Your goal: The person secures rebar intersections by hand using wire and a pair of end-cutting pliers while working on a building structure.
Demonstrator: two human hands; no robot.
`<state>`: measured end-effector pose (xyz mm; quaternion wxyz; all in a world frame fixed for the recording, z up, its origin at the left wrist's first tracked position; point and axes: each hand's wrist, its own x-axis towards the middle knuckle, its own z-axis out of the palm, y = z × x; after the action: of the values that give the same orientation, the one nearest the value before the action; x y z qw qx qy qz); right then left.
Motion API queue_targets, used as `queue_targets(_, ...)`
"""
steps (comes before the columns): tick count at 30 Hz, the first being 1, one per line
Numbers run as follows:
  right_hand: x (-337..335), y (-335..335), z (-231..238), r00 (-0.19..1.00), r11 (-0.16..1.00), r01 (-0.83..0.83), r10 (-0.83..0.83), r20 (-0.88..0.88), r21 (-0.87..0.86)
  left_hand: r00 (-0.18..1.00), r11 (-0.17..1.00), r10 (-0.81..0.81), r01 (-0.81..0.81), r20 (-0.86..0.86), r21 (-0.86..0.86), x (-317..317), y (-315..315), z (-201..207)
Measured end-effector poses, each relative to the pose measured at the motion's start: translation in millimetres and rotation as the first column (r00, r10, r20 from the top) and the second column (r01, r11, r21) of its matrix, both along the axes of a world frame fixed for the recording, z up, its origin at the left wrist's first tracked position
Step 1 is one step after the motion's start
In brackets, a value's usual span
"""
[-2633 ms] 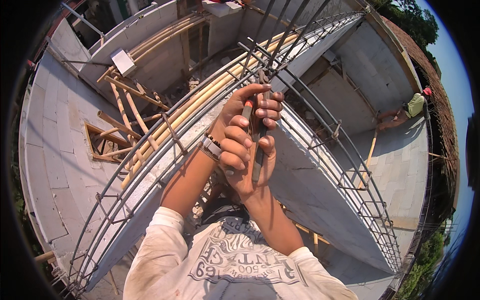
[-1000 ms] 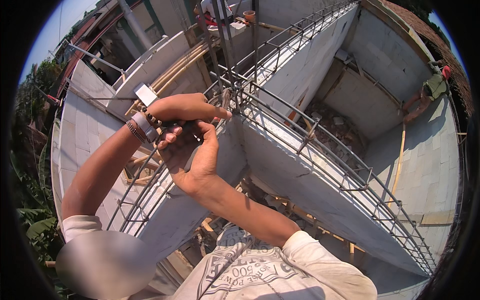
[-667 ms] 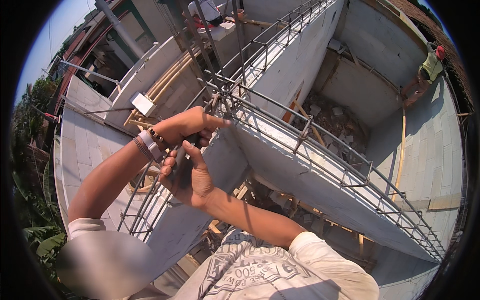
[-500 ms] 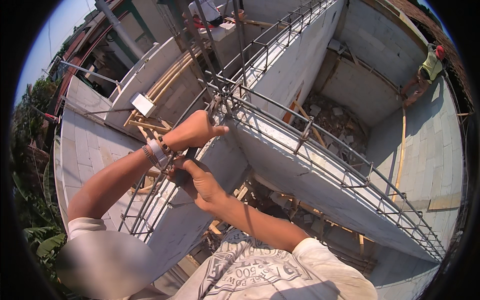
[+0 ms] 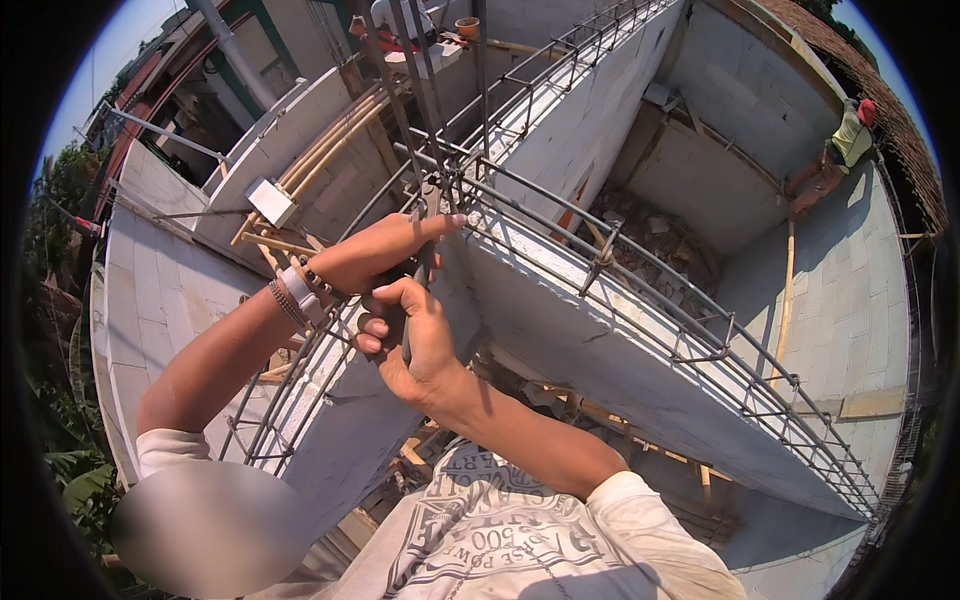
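Observation:
My left hand (image 5: 378, 254) is closed at the wall corner, with a finger stretched toward the steel bars. It grips dark metal pincers (image 5: 431, 204), whose head rises above it against the bar joint (image 5: 452, 180). Just below, my right hand (image 5: 425, 335) is wrapped around a dark handle (image 5: 406, 340) that appears to belong to the same pincers. Fingers hide most of the handles. Several upright steel bars (image 5: 484, 95) stand at the corner. A horizontal rebar cage (image 5: 607, 258) lies along the wall top to the right.
White block walls (image 5: 560, 310) meet at the corner, with rubble (image 5: 665, 235) and timber down between them. Bamboo poles (image 5: 335, 143) lean at the left. One co-worker (image 5: 850, 140) is at the far right wall; another person (image 5: 405, 20) sits at the back.
My right hand has moved up and to the right, closer beneath my left hand. My left hand has turned, its finger reaching further toward the bars. The whole view has shifted slightly.

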<state>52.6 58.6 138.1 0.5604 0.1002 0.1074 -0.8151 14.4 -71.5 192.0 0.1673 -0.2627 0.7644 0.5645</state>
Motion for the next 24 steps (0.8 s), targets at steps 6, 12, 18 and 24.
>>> queue_targets(6, -6, 10, 4, 0.899, 0.795, 0.086, 0.198, 0.391, -0.601, 0.975, 0.676, 0.197, -0.21, 0.101, 0.706, 1, 5, -3)
queue_targets(12, -5, 8, -9, 0.908, 0.71, 0.065, 0.25, 0.337, -0.702, 0.937, 0.493, 0.319, -0.294, 0.144, 0.819, -5, 14, -11)
queue_targets(18, -13, 24, -15, 0.961, 0.902, -0.264, 0.275, -0.018, -0.342, 0.973, 0.627, 0.208, -0.21, 0.099, 0.75, -8, -2, -20)
queue_targets(24, -22, 35, -14, 0.833, 0.974, -0.105, 0.197, -0.518, 0.201, 0.968, 0.73, 0.235, -0.233, 0.085, 0.642, -7, -1, -27)
